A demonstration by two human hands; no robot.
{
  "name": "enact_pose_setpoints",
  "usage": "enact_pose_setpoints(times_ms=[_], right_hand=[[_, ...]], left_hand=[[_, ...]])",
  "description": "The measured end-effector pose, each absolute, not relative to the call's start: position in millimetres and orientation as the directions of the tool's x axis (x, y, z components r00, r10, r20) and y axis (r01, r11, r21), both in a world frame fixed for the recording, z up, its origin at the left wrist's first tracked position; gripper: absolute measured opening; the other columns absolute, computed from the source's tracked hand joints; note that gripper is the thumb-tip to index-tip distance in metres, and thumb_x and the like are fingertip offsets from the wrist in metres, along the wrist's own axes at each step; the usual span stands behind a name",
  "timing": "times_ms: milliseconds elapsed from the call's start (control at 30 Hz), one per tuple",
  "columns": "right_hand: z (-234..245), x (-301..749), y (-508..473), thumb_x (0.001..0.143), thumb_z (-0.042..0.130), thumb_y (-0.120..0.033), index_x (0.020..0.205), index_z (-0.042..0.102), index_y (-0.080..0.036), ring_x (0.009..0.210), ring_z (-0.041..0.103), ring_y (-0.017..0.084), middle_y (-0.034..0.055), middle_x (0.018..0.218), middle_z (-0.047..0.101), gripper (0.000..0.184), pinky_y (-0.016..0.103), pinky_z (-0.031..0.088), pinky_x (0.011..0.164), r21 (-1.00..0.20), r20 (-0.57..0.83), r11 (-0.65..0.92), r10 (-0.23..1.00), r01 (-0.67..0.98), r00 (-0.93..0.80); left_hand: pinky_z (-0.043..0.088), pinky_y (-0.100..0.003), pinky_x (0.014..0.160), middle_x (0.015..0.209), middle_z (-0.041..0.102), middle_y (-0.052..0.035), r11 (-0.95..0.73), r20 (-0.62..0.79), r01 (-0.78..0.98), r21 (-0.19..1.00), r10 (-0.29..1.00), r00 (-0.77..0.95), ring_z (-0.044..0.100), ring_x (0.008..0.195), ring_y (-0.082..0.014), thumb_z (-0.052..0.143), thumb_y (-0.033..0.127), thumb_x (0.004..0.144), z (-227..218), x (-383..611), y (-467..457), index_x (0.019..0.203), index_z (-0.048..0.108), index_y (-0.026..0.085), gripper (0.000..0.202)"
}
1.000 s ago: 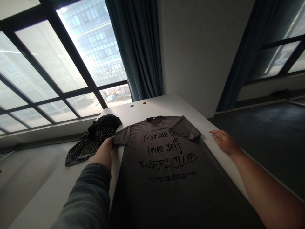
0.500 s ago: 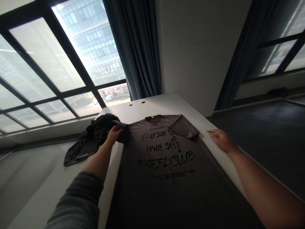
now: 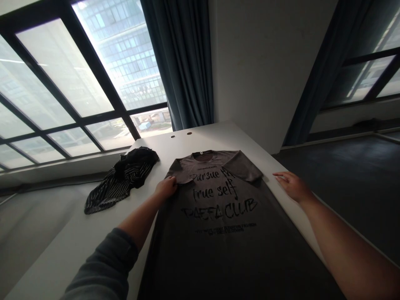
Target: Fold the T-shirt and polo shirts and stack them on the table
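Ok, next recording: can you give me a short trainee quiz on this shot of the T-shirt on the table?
1. True or false: the black striped garment lies on top of the grey T-shirt.
2. Which touches the T-shirt? A: the left hand. B: the right hand. C: both hands.
3. Fill in the blank: the large lettering on the T-shirt ends with the word ____.

Key: 1. False; it lies beside the T-shirt. 2. A. 3. CLUB.
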State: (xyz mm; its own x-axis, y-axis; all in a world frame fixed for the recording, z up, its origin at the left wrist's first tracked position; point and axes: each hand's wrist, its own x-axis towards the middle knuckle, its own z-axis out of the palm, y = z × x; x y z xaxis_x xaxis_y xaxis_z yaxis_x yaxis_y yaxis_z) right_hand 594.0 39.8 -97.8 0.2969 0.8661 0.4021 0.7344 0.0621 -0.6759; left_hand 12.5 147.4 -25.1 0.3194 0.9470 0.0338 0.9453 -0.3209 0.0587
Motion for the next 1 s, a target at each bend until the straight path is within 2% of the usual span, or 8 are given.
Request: enact_pose_setpoints(times_ms=[200, 333, 400, 467, 567, 700, 800, 1000], right_hand=[[-100, 596, 40, 0.091, 0.055, -0.045, 0.105, 0.076, -0.021, 0.107, 0.068, 0.029, 0.0153, 0.119, 0.073, 0.035, 0.043, 0.052, 0.099, -0.666, 0.402, 0.062, 0.869, 0.743, 0.288], [-98, 594, 40, 0.090, 0.056, -0.043, 0.105, 0.076, -0.020, 0.106, 0.068, 0.029, 0.0151, 0.118, 0.074, 0.034, 0.044, 0.054, 0.099, -0.670, 0.394, 0.059, 0.874, 0.740, 0.286], [-96, 593, 40, 0.090, 0.057, -0.043, 0.104, 0.076, -0.021, 0.107, 0.068, 0.031, 0.0152, 0.117, 0.074, 0.033, 0.045, 0.053, 0.100, -0.663, 0.399, 0.073, 0.877, 0.745, 0.269], [-95, 592, 40, 0.091, 0.057, -0.043, 0.103, 0.076, -0.021, 0.106, 0.069, 0.031, 0.0152, 0.116, 0.074, 0.032, 0.046, 0.053, 0.102, -0.652, 0.402, 0.081, 0.880, 0.754, 0.254], [-95, 592, 40, 0.092, 0.056, -0.044, 0.104, 0.075, -0.022, 0.106, 0.069, 0.031, 0.0149, 0.116, 0.074, 0.032, 0.046, 0.053, 0.103, -0.637, 0.411, 0.085, 0.878, 0.766, 0.245], [-97, 594, 40, 0.092, 0.055, -0.052, 0.102, 0.075, -0.025, 0.106, 0.070, 0.033, 0.0130, 0.115, 0.074, 0.035, 0.050, 0.054, 0.103, -0.634, 0.424, 0.105, 0.876, 0.766, 0.231], [-97, 594, 40, 0.091, 0.055, -0.056, 0.099, 0.075, -0.027, 0.108, 0.070, 0.033, 0.0115, 0.113, 0.075, 0.035, 0.051, 0.054, 0.104, -0.638, 0.435, 0.116, 0.870, 0.761, 0.231], [-93, 590, 38, 0.095, 0.053, -0.049, 0.103, 0.075, -0.024, 0.111, 0.068, 0.030, 0.0130, 0.114, 0.075, 0.034, 0.044, 0.051, 0.105, -0.632, 0.413, 0.103, 0.884, 0.768, 0.221]], left_hand=[[0.050, -0.037, 0.082, 0.121, 0.071, -0.0143, -0.144, 0.215, 0.985, 0.098, 0.969, 0.120, 0.071, 0.102, -0.0281, 0.048, 0.038, 0.103, -24, 30, 144, 0.116, 0.065, 0.021, 0.027], [0.051, -0.039, 0.084, 0.107, 0.076, -0.0141, -0.179, 0.041, 0.981, 0.076, 0.984, 0.176, 0.072, 0.100, -0.0311, 0.042, 0.064, 0.103, -25, 31, 155, 0.100, 0.072, 0.023, 0.051], [0.051, -0.040, 0.086, 0.102, 0.077, -0.0145, -0.191, 0.024, 0.980, 0.052, 0.982, 0.190, 0.072, 0.101, -0.0319, 0.036, 0.065, 0.105, -25, 30, 167, 0.101, 0.074, 0.023, 0.056], [0.052, -0.040, 0.090, 0.109, 0.076, -0.0152, -0.228, 0.068, 0.973, 0.030, 0.972, 0.225, 0.072, 0.105, -0.0316, 0.037, 0.055, 0.107, -24, 29, 185, 0.109, 0.075, 0.022, 0.050], [0.049, -0.039, 0.104, 0.136, 0.069, -0.0144, -0.325, 0.088, 0.946, 0.010, 0.943, 0.322, 0.066, 0.122, -0.0301, 0.046, 0.043, 0.105, -25, 31, 215, 0.124, 0.073, 0.023, 0.039], [0.036, -0.043, 0.121, 0.165, 0.047, -0.0088, -0.426, 0.045, 0.905, -0.006, 0.904, 0.426, 0.042, 0.152, -0.0299, 0.054, 0.041, 0.103, -35, 34, 249, 0.146, 0.062, 0.029, 0.046], [0.030, -0.047, 0.125, 0.171, 0.038, -0.0100, -0.428, -0.009, 0.903, -0.015, 0.904, 0.428, 0.030, 0.159, -0.0295, 0.052, 0.042, 0.104, -50, 32, 267, 0.156, 0.051, 0.029, 0.054], [0.028, -0.047, 0.125, 0.174, 0.029, -0.0165, -0.323, -0.052, 0.946, -0.008, 0.945, 0.323, 0.027, 0.161, -0.0292, 0.034, 0.047, 0.109, -71, 19, 286, 0.164, 0.038, 0.018, 0.062]])
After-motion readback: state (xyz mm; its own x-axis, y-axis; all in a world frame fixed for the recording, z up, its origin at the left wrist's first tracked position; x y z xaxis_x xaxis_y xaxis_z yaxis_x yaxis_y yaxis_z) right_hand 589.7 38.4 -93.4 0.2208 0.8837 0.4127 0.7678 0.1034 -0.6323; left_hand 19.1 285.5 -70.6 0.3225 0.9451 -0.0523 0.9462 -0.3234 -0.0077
